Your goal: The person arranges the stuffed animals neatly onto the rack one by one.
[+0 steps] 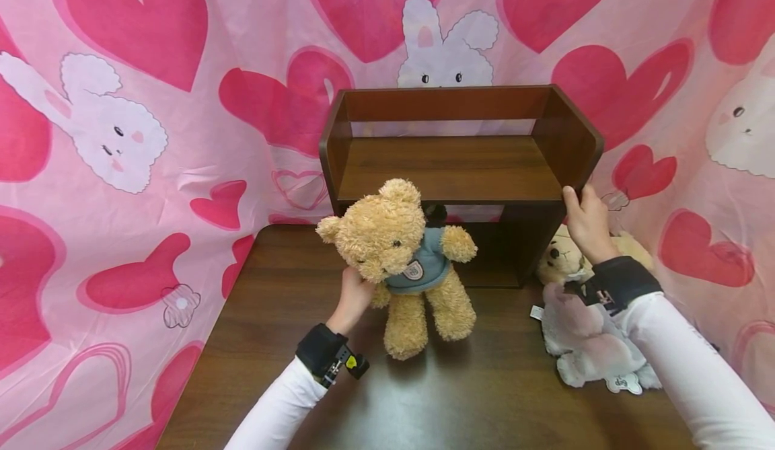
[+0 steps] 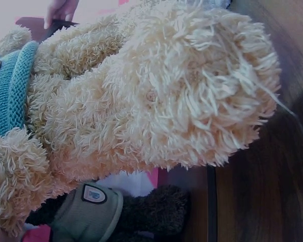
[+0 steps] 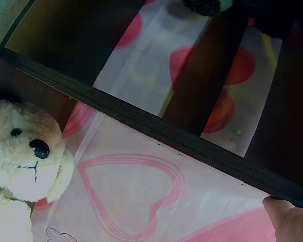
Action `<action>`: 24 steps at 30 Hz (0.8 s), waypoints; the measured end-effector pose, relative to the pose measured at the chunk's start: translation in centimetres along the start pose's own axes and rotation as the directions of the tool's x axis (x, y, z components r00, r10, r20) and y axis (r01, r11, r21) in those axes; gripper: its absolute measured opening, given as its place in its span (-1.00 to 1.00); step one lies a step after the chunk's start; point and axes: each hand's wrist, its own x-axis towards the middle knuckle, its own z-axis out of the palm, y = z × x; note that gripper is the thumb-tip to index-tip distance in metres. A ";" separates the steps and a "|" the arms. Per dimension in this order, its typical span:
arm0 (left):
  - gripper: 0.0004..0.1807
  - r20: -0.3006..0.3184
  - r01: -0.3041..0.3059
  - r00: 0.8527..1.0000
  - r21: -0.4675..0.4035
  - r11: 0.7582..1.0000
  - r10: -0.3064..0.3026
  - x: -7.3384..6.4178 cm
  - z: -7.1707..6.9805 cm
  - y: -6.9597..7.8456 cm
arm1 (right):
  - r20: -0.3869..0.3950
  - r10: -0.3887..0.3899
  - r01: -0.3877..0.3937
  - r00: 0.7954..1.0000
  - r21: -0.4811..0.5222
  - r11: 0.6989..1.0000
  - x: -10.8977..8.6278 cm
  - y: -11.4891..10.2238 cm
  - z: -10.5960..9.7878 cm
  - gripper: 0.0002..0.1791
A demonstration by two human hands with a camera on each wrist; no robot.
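Observation:
My left hand (image 1: 354,296) grips a curly tan teddy bear (image 1: 402,315) in a blue sweater by its arm, just below the head. The bear hangs upright in front of a brown two-tier wooden shelf (image 1: 448,167). Its furry leg (image 2: 192,85) fills much of the left wrist view. With my right hand (image 1: 587,225) I hold the front edge of the shelf's right side panel; the thumb (image 3: 280,206) shows at that edge in the right wrist view. Behind the tan bear, a dark bear (image 2: 156,214) in a grey-green sweater sits in the lower compartment.
Right of the shelf lie a cream plush dog (image 1: 560,255) and a grey-pink plush toy (image 1: 590,342) with paper tags, partly under my right arm. The shelf stands on a dark wooden table (image 1: 484,396). Pink heart-and-rabbit cloth (image 1: 254,26) hangs around the table.

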 end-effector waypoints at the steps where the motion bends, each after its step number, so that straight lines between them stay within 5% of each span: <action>1: -0.85 0.001 0.002 1.000 0.005 1.000 -0.002 0.0 0.1 0.1 | 0.001 0.000 0.000 1.000 0.002 1.000 0.0 0.0 0.0 -0.47; 24: -0.85 0.073 -0.120 0.990 -0.003 0.993 0.120 1.3 2.3 0.9 | -0.001 0.008 -0.008 1.000 -0.021 1.000 -0.1 -0.2 0.0 -0.48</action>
